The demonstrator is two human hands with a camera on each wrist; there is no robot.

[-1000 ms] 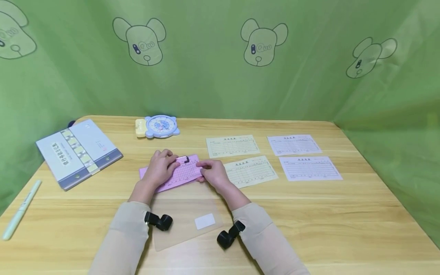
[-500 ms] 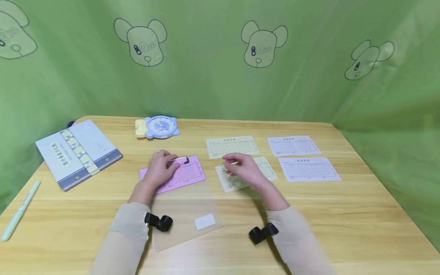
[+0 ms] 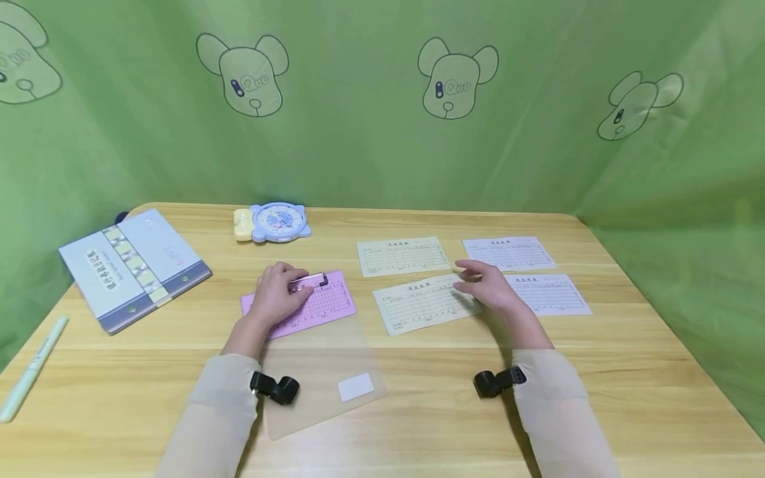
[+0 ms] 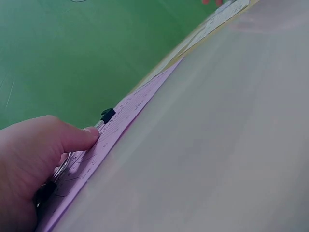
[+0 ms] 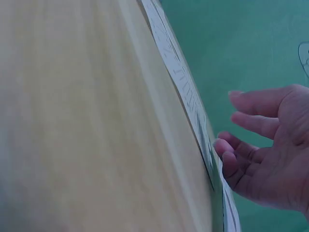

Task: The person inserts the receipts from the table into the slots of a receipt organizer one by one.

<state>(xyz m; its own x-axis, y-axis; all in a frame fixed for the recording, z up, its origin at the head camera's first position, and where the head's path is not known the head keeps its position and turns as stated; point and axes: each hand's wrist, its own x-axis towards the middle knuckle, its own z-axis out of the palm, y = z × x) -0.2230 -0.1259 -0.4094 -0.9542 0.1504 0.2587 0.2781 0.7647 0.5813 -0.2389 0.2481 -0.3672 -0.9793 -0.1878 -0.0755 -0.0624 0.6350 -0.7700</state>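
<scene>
My left hand point(image 3: 276, 293) pinches the metal clip point(image 3: 309, 281) of a see-through clipboard point(image 3: 323, 372), thumb on the near side. A pink printed form point(image 3: 329, 299) lies at the clip end of the board, partly covered by that hand. The left wrist view shows the thumb against the clip, between its black end caps point(image 4: 108, 115). My right hand point(image 3: 491, 287) hovers above the right end of the nearer pale green form point(image 3: 418, 305), its fingers loosely bent and holding nothing. Part of the nearer lilac form point(image 3: 556, 295) is hidden behind it.
Another pale green form point(image 3: 403, 256) and a second lilac form point(image 3: 510, 252) lie farther back. A blue clock-shaped object point(image 3: 279, 222) stands near the back edge. On the left are a ring binder point(image 3: 136, 269) and a mint-green pen point(image 3: 34, 368). Green cloth point(image 3: 358, 153) hangs behind.
My right hand has let go of the pink form's right end and moved right, over the pale green form to near the lilac ones. My left hand has stayed on the clip.
</scene>
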